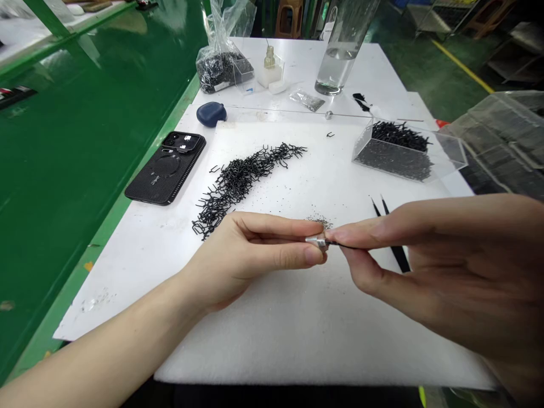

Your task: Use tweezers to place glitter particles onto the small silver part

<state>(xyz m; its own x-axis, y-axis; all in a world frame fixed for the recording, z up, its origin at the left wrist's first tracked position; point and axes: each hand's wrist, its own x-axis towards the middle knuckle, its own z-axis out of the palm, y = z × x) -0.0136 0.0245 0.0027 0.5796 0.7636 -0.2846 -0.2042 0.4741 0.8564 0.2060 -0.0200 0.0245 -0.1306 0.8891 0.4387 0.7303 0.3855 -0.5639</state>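
My left hand (255, 249) pinches a small silver metal piece (318, 242) between thumb and fingertips, over the white foam sheet (272, 334). My right hand (433, 266) meets it from the right, thumb and forefinger pinched on a thin black wire part (336, 243) that touches the silver piece. Black tweezers (393, 238) lie on the sheet, partly hidden under my right hand. A heap of black bent wire clips (238, 181) lies just beyond my left hand.
A clear tray (399, 153) of black clips stands at the right. A black phone (168, 167) and a dark blue case (211, 113) lie at the left. A plastic bag of parts (219, 62), a small bottle (270, 65) and a water bottle (340, 51) stand farther back.
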